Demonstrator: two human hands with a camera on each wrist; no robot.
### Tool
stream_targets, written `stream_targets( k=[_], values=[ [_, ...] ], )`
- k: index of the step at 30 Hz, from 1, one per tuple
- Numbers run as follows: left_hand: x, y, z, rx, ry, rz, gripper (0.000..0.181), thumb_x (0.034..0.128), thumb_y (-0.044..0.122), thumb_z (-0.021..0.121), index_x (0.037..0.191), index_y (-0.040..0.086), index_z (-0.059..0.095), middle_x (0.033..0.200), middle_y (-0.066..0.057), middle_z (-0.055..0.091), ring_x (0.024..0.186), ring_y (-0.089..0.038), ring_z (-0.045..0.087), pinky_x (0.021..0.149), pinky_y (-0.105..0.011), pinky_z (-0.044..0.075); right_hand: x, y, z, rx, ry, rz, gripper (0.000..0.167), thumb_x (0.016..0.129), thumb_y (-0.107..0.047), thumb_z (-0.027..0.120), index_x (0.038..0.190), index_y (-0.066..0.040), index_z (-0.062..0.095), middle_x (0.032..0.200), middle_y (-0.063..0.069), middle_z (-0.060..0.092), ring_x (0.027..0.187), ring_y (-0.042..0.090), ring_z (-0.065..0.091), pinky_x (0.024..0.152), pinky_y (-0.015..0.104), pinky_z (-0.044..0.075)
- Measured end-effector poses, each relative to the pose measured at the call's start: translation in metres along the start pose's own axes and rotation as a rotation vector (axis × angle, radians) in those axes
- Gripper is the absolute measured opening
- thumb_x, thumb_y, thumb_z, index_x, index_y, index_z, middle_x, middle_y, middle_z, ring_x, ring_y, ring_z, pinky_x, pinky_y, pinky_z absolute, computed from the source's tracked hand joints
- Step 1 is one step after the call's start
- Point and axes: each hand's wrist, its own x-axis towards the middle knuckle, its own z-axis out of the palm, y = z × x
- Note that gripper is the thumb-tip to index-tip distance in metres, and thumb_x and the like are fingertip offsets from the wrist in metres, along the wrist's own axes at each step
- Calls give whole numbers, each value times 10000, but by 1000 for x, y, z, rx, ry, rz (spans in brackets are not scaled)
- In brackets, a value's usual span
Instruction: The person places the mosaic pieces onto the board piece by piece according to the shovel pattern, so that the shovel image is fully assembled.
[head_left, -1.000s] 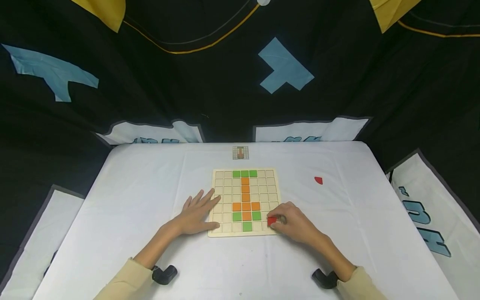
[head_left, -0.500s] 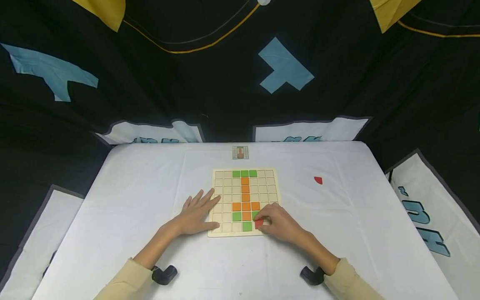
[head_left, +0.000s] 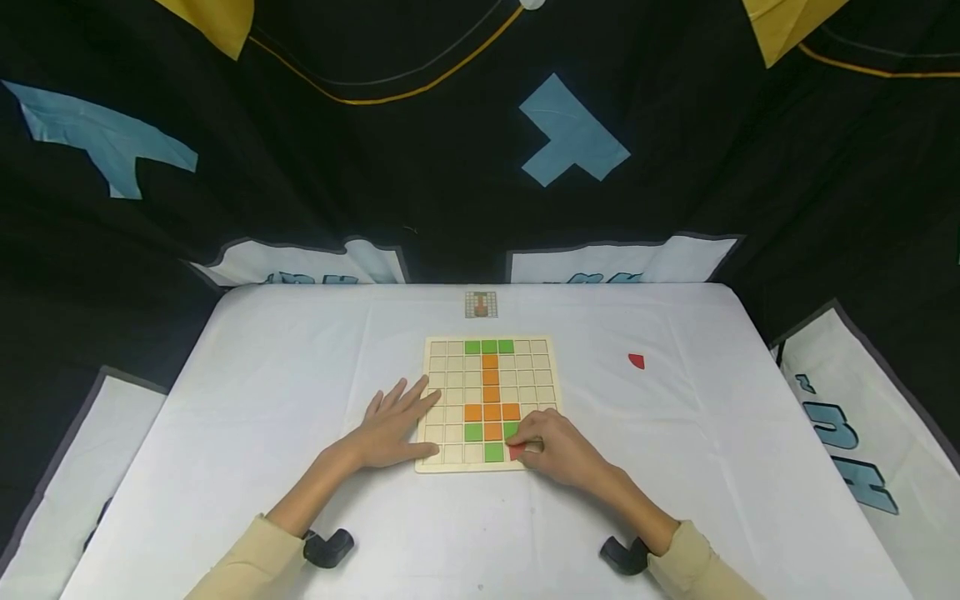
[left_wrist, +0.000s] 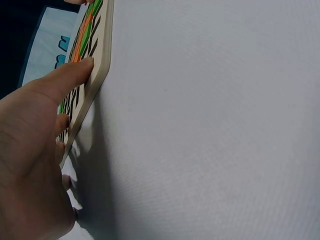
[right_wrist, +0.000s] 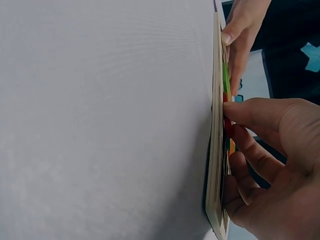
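Observation:
A wooden grid board (head_left: 457,375) lies on the white table, with green tiles (head_left: 493,452) and orange tiles (head_left: 491,412) set in its middle columns. My left hand (head_left: 390,429) rests with spread, straight fingers on the board's left edge; the left wrist view shows its thumb (left_wrist: 82,70) on the board's face. At the bottom row, my right hand (head_left: 562,450) pinches a red piece (head_left: 516,452) between thumb and fingers, just right of the lowest green tile. The fingers partly cover this piece, so its full outline is hidden. From the right wrist, the red piece (right_wrist: 228,127) appears against the board's surface.
A second red piece (head_left: 637,361), with one rounded side, lies on the table right of the board. Behind the board is a small pattern card (head_left: 481,305) with a similar grid picture. A dark curtain (head_left: 450,183) hangs beyond the table's far edge.
My right hand has carried the red piece leftward across the board's bottom row, then shifted slightly downward beside the lowest green tile. The left hand has stayed in place.

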Motion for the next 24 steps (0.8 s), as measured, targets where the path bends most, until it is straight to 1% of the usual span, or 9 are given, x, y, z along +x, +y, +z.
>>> stream_targets(
  k=[4,7,12,18,24],
  values=[
    [1,-2,1,11,-4,2,852,913,516,654,1570,91,316,1644,-184,123,1482,-466,24,1116,-697,3,-1,0,1,11,-4,10,259,826,22,707,1048,-74,798,972,-76,678,908,142,529,779,312,457],
    [1,-1,0,11,-5,0,852,913,515,655,1570,92,316,1645,-182,124,1482,-465,24,1117,-694,2,-1,-1,2,18,10,7,270,811,36,692,1032,-72,802,953,-70,689,896,138,534,769,306,463],
    [0,0,-1,4,-6,-6,850,912,505,660,1568,86,319,1644,-184,127,1482,-466,25,1119,-692,-1,-1,-1,3,31,36,8,232,811,20,723,1000,-83,810,934,-70,705,896,135,545,775,309,471],
    [0,1,-1,5,-10,-12,851,912,508,658,1569,88,319,1644,-185,127,1482,-467,27,1118,-693,3,0,-2,5,12,39,11,176,819,-53,781,983,-106,814,920,-87,700,898,132,538,774,308,467],
    [0,0,-1,-2,-11,-7,847,913,506,658,1567,86,323,1642,-189,131,1481,-469,28,1116,-697,6,1,-2,5,4,43,17,180,821,-63,783,983,-133,811,929,-83,716,886,118,543,771,306,455]
  ],
)
